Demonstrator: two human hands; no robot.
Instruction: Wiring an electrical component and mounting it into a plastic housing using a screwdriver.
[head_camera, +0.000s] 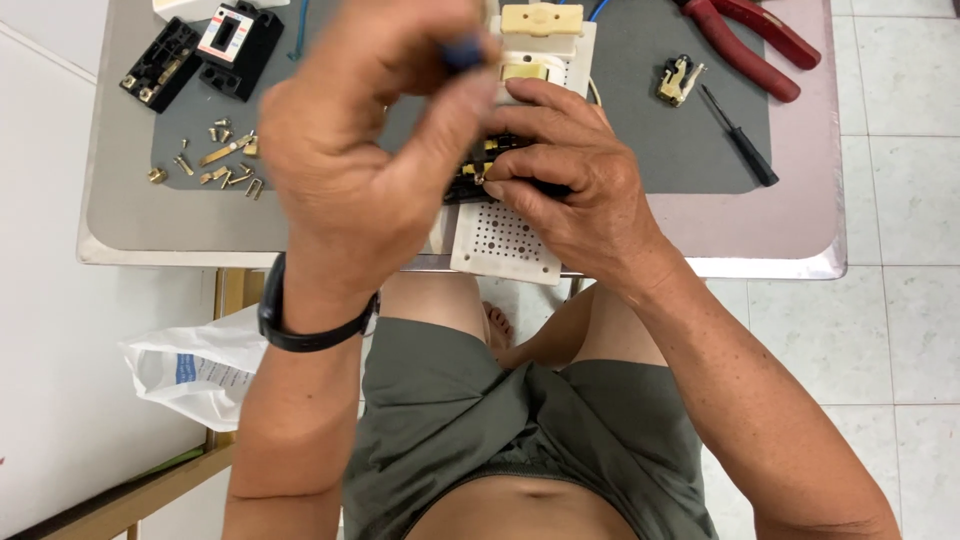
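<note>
My left hand (360, 150) is raised over the small table, fingers closed round a blue-handled tool (462, 52), probably a screwdriver; only the handle end shows. My right hand (570, 170) presses on a black electrical part (470, 185) that lies on a white perforated board (505, 245), thumb and fingers pinching at a brass piece in it. A cream switch unit (540, 35) sits at the board's far end. A black band is on my left wrist.
On the grey mat (640, 150): two black switch bodies (200, 55) at far left, loose brass screws and clips (215, 165), a brass-and-black part (678, 80), a small black screwdriver (740, 140), red-handled pliers (750, 40). A white plastic bag (190, 370) lies below the table's left edge.
</note>
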